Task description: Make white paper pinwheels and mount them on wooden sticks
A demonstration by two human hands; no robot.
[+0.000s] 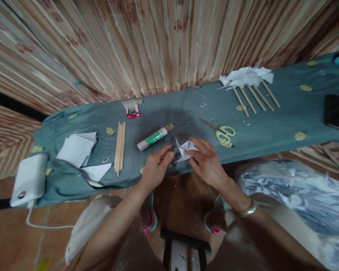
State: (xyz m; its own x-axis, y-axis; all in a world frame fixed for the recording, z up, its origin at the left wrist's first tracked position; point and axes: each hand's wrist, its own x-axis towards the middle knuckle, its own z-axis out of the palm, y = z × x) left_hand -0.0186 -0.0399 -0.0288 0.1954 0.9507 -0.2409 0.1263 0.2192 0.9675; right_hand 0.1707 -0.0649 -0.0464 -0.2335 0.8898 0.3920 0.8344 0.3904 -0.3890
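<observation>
Hands work at the near edge of a grey-blue cloth (271, 124). The right hand (207, 162) grasps a folded white paper (186, 149) lying there. The left hand (156, 169) pinches beside it; whether it holds anything is unclear. Beyond lie a glue stick (152, 138) and green scissors (222, 133); farthest, paper pinwheels (247, 77).

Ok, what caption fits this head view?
Left hand and right hand handle folded white paper beside a glue stick and scissors.

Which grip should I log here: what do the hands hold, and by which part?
Folded white paper piece on the blue cloth: right hand rests on its right side, fingertips of the left hand meet its left edge; a pinch cannot be told.
</observation>
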